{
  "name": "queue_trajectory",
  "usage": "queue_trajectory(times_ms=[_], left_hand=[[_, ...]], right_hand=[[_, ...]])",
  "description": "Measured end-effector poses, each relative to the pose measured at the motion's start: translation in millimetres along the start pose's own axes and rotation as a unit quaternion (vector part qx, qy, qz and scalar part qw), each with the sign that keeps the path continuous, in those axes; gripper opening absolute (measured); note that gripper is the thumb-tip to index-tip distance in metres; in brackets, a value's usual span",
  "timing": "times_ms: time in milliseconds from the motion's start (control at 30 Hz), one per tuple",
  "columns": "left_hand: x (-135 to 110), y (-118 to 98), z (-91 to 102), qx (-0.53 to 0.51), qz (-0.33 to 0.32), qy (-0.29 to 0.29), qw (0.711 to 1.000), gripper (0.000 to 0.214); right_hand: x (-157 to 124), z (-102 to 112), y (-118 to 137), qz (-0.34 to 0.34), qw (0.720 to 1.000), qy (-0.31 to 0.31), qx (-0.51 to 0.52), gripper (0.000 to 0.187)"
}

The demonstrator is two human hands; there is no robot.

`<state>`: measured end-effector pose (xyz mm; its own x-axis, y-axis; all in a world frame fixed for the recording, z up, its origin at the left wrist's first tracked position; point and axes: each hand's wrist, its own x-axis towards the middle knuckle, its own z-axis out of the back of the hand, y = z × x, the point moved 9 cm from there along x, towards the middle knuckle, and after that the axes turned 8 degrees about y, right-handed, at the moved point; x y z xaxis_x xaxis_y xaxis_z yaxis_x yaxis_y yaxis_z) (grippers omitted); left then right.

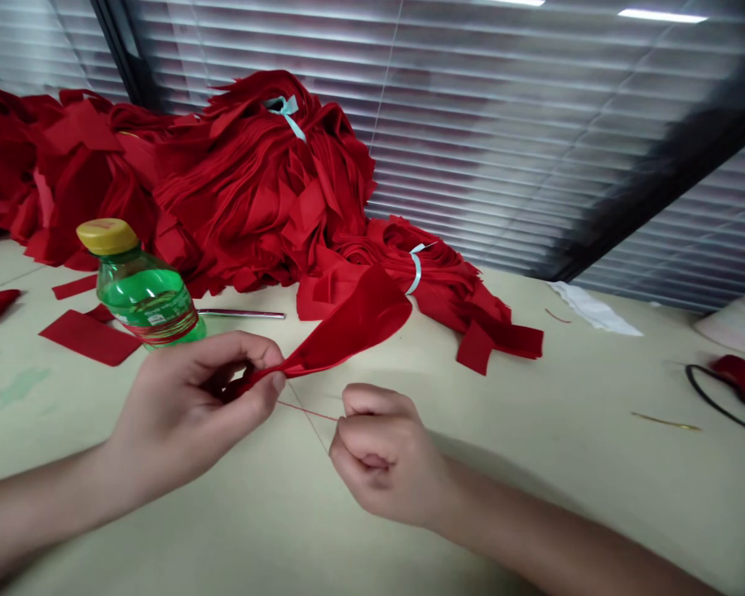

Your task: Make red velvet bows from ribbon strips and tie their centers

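Apparently hand sewing is in progress: the left hand (186, 406) has a narrow grip on the pointed end of a tapered red felt piece (348, 319), pinching it between thumb and fingers, while the wider end fans out above the worktop (502, 472) without seeming to rest on it. From that pinch a fine red thread (307, 410) runs across to the right hand (385, 455), whose grip is closed tight around the thread, thumb against curled fingers. Whether a needle sits inside that grip cannot be told, since the fingers hide it. The step in hand looks like drawing thread through the felt's tip, and the next move calls for steady tension, with the left pinch firm so the seam does not slip.

Just beyond the hands stands a green plastic bottle (142, 290) with a yellow cap, beside a metal rod (242, 314) lying on the worktop. Loose cut felt rectangles (90, 337) lie to the left. Behind them rises a large heap of red felt pieces (254, 190), bundled with pale blue ties (415, 269), against window blinds (502, 141). Off to the right lies a black cord (708, 397)
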<state>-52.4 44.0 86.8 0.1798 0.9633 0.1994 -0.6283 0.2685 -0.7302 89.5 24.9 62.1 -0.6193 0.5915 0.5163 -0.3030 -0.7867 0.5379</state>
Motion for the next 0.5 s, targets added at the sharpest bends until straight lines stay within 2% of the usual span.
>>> queue_trajectory(times_ms=[133, 200, 367, 500], left_hand=[[7.8, 16.4, -11.8, -0.113, 0.075, 0.033, 0.990, 0.014], [10.0, 24.8, -20.8, -0.205, 0.105, 0.060, 0.971, 0.016], [7.1, 29.8, -47.8, -0.456, 0.143, 0.148, 0.866, 0.018], [-6.4, 12.1, -65.7, -0.520, 0.147, 0.241, 0.806, 0.017]], right_hand=[[-1.0, -7.1, 7.0, 0.020, 0.999, 0.023, 0.015, 0.033], [0.3, -7.2, 7.1, 0.028, 0.999, 0.025, 0.016, 0.030], [7.0, 10.3, -9.6, 0.022, 0.999, -0.017, -0.034, 0.030], [11.7, 18.0, -19.7, 0.022, 0.996, -0.027, -0.078, 0.033]])
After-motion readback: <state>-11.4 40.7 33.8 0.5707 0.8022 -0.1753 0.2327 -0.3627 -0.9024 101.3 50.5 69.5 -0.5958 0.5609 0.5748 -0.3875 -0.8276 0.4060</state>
